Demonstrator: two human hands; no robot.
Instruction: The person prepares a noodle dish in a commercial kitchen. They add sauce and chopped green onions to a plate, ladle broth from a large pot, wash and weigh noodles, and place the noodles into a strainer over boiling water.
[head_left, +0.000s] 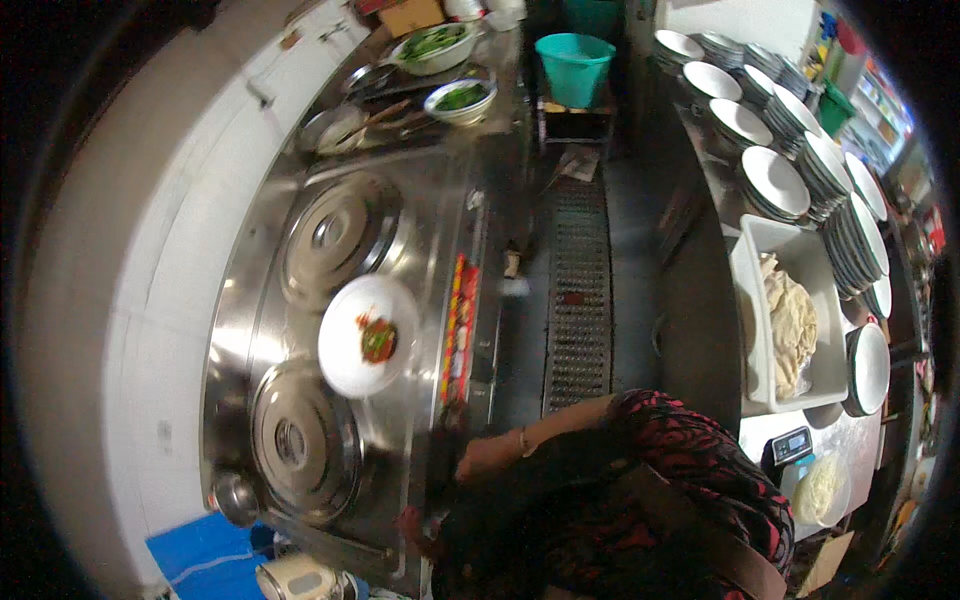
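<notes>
My right hand, with a bracelet at the wrist, is near the front edge of the steel counter. Its fingers look curled, but blur and shadow hide whether it holds anything. Lower down, what looks like my left hand is dark and blurred at the same edge. Beyond my hands, a round white plate lies on the counter, carrying a small mound of red and green food. Round steel lids sit on either side of it, one lid nearer my left hand and another lid further up.
A red and yellow strip runs along the counter edge. Bowls of greens stand beyond. A teal bucket stands past the floor grate. Stacked bowls, a white dough tub and a digital scale occupy the right-hand table.
</notes>
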